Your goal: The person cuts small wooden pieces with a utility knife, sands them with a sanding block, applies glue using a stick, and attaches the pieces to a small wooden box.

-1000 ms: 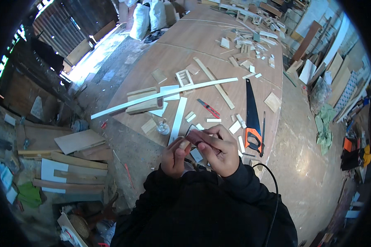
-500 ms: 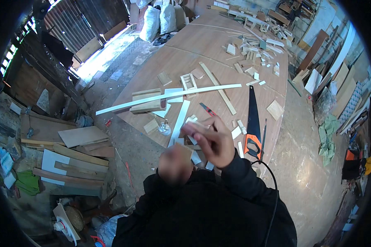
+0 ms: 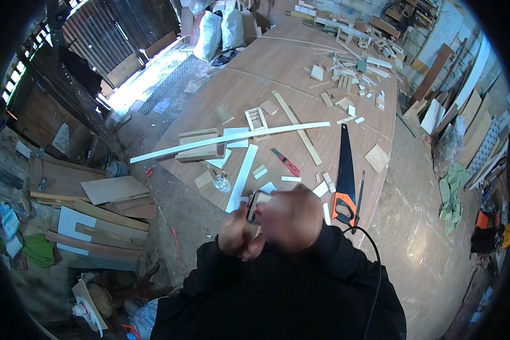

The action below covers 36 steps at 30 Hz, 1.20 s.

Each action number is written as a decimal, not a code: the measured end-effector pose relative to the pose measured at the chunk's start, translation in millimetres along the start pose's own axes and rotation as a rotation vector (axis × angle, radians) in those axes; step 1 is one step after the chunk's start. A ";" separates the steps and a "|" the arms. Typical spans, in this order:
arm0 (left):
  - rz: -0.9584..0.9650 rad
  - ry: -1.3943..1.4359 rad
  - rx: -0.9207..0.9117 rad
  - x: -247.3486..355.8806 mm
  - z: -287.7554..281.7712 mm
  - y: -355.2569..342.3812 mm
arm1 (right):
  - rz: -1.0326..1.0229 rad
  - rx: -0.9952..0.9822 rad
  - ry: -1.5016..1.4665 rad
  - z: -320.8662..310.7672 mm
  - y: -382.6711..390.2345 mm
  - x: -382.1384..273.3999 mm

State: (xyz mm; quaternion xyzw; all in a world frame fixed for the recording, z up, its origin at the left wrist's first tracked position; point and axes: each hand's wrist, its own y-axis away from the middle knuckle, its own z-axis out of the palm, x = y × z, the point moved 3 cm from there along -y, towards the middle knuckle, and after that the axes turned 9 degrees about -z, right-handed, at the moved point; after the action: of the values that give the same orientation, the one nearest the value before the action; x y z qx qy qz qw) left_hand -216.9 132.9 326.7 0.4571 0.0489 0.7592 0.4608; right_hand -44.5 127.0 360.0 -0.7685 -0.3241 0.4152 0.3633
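Observation:
My left hand (image 3: 235, 233) is closed on a small pale wooden piece (image 3: 260, 199) with a dark edge, held up in front of my chest. My right hand (image 3: 296, 220), smeared by motion, is curled up against the same piece; what lies under its fingers is hidden. Beyond the hands on the wooden table are a red-handled tool with a dark blade (image 3: 285, 162), a small cut block (image 3: 260, 171) and a long white strip (image 3: 242, 178). A clear glass jar (image 3: 222, 184) stands at the table's left edge. To the right lies a handsaw (image 3: 345, 170) with an orange handle.
Another long pale strip (image 3: 277, 130) rests across a wooden box-like piece (image 3: 195, 148) and a small frame (image 3: 256, 120). Many offcuts (image 3: 351, 71) are heaped at the table's far right. Boards (image 3: 110, 190) lean low on the left. A black cable (image 3: 374, 249) hangs by my right arm.
My right hand has come down and left to meet my left hand at the wooden piece. Before, the two hands were apart. The small pieces beyond them are now uncovered.

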 end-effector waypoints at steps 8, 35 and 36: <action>-0.190 0.308 -0.408 -15.9 -1.9 -17.7 | -0.124 -0.063 0.022 -9.0 -2.8 1.1; 0.998 -1.232 0.383 18.1 8.1 -32.3 | 0.342 -0.113 0.079 -4.5 -23.4 13.9; 0.941 -1.210 0.397 10.9 6.1 -35.2 | 0.337 -0.115 0.073 -4.7 -22.6 13.9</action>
State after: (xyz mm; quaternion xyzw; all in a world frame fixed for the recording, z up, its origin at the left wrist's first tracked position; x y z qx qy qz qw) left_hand -191.1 159.0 319.9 0.8368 -0.2742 0.4710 -0.0522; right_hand -38.7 148.7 375.0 -0.8462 -0.2004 0.4227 0.2553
